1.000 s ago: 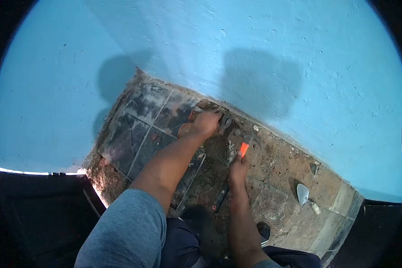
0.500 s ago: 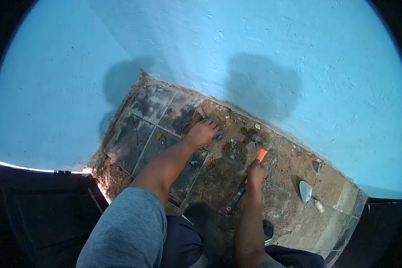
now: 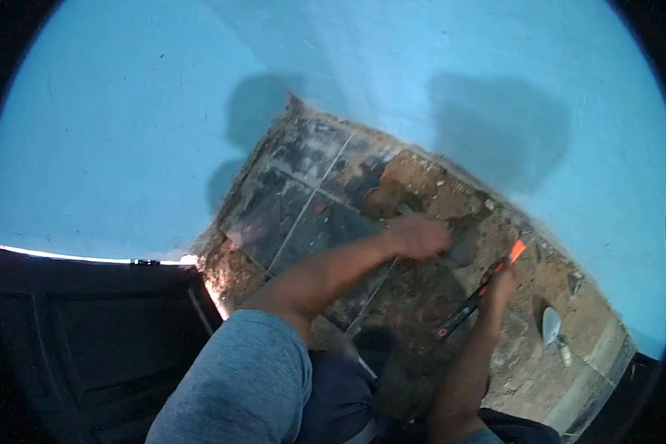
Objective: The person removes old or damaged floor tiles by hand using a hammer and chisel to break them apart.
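Over the broken patch of floor [image 3: 414,176], the left hand [image 3: 422,237] is closing its fist around a chisel [image 3: 405,211], most of which is hiding inside the fingers; its flat grey blade is poking out toward eleven o'clock. At four o'clock from that fist, the right hand [image 3: 502,281] is clasping a hammer [image 3: 468,308] by its orange-and-black handle. The handle's butt is pointing to eight o'clock, and the head, too blurred to make out well, is reaching toward one o'clock, well apart from the chisel. Near the right hand, at four o'clock, a trowel [image 3: 552,325] is lying on the rough ground. Around nine to ten o'clock from the left hand, dark tiles [image 3: 277,211] are covering the corner. Farther out, a blue wall [image 3: 370,59] is rising at twelve, and a black door [image 3: 100,340] is standing toward eight.
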Action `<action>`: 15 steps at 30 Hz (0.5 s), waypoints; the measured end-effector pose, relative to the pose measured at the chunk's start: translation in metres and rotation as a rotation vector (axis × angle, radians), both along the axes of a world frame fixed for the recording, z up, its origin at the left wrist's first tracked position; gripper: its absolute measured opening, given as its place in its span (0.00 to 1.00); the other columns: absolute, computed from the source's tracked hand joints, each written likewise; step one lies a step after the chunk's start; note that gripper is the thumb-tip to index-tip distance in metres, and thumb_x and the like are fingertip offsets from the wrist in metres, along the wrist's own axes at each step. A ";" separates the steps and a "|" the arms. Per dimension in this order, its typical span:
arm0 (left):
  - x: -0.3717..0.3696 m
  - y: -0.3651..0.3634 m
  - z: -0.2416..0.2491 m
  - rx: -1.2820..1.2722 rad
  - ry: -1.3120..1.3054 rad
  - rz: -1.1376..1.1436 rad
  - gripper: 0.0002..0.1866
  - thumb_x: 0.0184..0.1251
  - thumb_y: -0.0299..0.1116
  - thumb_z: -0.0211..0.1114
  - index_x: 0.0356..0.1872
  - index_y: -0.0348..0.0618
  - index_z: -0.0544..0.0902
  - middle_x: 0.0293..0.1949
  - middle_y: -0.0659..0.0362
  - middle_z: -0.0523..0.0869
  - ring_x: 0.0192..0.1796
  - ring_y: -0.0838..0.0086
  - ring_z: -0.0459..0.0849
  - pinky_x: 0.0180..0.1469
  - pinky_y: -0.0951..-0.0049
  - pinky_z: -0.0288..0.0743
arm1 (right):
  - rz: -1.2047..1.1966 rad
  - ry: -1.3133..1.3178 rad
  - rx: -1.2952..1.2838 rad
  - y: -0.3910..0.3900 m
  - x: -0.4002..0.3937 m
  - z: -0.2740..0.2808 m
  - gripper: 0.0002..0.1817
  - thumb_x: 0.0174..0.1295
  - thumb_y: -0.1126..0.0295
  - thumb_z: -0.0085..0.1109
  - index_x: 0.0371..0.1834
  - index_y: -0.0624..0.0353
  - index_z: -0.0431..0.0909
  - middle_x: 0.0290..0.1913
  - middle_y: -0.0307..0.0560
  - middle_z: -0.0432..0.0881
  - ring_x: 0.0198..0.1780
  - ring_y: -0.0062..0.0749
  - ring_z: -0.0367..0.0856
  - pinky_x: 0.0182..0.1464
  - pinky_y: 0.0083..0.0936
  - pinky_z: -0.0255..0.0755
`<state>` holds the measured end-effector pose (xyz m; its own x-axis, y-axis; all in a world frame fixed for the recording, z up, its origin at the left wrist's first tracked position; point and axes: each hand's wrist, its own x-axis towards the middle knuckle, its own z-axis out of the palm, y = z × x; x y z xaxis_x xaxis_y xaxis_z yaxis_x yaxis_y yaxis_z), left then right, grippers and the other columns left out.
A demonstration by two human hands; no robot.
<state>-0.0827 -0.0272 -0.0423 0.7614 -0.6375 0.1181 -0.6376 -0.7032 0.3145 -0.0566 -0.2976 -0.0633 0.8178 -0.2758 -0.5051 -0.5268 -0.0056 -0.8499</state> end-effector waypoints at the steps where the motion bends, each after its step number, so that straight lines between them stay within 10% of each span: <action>1: -0.004 -0.035 0.019 0.007 -0.018 -0.090 0.12 0.58 0.34 0.62 0.40 0.40 0.81 0.43 0.56 0.82 0.51 0.60 0.82 0.48 0.62 0.82 | -0.043 0.001 0.026 -0.002 0.005 -0.002 0.19 0.76 0.51 0.50 0.35 0.55 0.74 0.23 0.37 0.71 0.19 0.26 0.67 0.23 0.29 0.63; 5: 0.009 -0.094 0.020 0.050 -0.078 -0.183 0.14 0.62 0.34 0.59 0.47 0.39 0.81 0.47 0.56 0.82 0.54 0.61 0.81 0.50 0.60 0.82 | -0.145 -0.033 0.083 -0.011 0.010 -0.003 0.22 0.76 0.49 0.47 0.32 0.55 0.74 0.21 0.37 0.70 0.21 0.27 0.70 0.25 0.27 0.64; 15: 0.028 0.007 0.030 0.428 0.094 0.407 0.27 0.66 0.30 0.60 0.66 0.37 0.73 0.61 0.50 0.78 0.65 0.58 0.76 0.56 0.58 0.83 | -0.119 0.022 0.084 -0.043 0.000 0.008 0.19 0.77 0.52 0.49 0.33 0.55 0.70 0.20 0.38 0.70 0.16 0.27 0.68 0.19 0.28 0.62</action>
<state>-0.0545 -0.0204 -0.0127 0.9492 -0.2683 -0.1642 -0.2734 -0.9619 -0.0086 -0.0567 -0.3409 -0.0553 0.7703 -0.3255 -0.5484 -0.5384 0.1289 -0.8328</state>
